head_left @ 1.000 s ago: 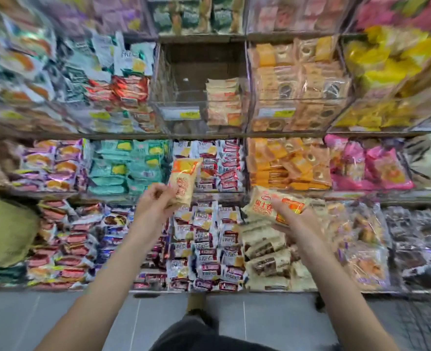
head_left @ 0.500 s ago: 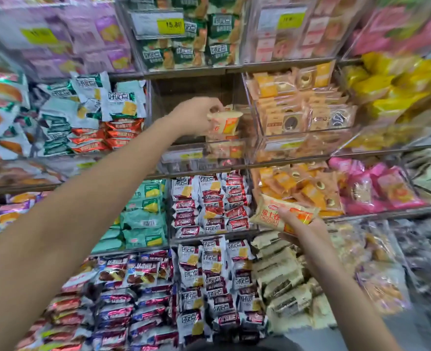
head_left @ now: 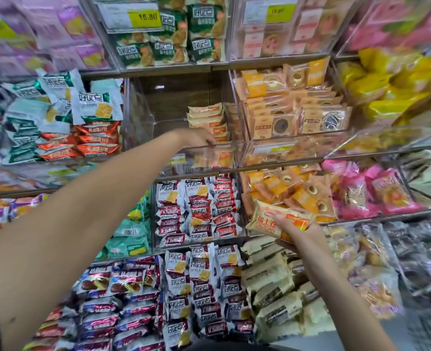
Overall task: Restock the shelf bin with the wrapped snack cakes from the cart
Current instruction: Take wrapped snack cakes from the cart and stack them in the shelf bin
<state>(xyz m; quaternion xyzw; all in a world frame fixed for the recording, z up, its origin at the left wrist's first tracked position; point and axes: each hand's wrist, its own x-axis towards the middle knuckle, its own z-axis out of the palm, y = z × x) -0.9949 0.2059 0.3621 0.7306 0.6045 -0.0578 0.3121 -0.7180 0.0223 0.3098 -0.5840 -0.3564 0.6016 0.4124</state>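
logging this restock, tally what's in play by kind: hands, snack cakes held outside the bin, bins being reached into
hands: 2 (left hand, right hand)
snack cakes held outside the bin: 1 (snack cake, in the right hand's grip)
bins being reached into: 1 (shelf bin, by the left hand)
total: 4

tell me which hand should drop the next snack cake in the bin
Right: the right hand holds a wrapped cake. The left hand is at the clear bin's front lip, its fingers hidden.
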